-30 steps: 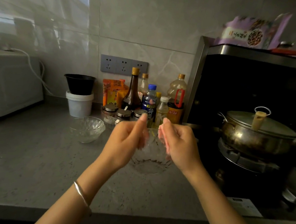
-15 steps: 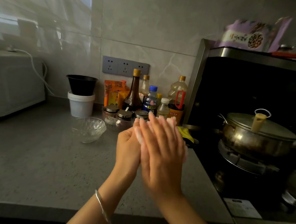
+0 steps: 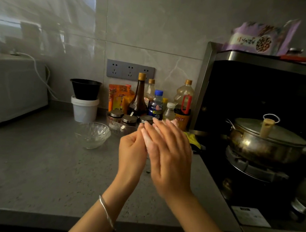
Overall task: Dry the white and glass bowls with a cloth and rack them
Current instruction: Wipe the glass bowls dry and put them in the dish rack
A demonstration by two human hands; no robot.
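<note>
Hands meet palm to palm above a grey stone counter (image 3: 36, 171) in a dim kitchen: the right hand (image 3: 169, 153) lies flat, fingers straight and together, against the left hand (image 3: 131, 150), whose fingers also point upward. Neither hand plainly grips anything, and whether something thin sits between the palms cannot be told. A silver bangle (image 3: 105, 210) circles the left wrist. A clear cut-glass bowl (image 3: 92, 134) stands upright on the counter to the left of the hands, apart from them, near a white plastic tub (image 3: 84, 109) topped by a black bowl (image 3: 85, 89). A yellow cloth (image 3: 192, 138) lies behind the right hand beside a lidded steel pot (image 3: 266, 142).
</note>
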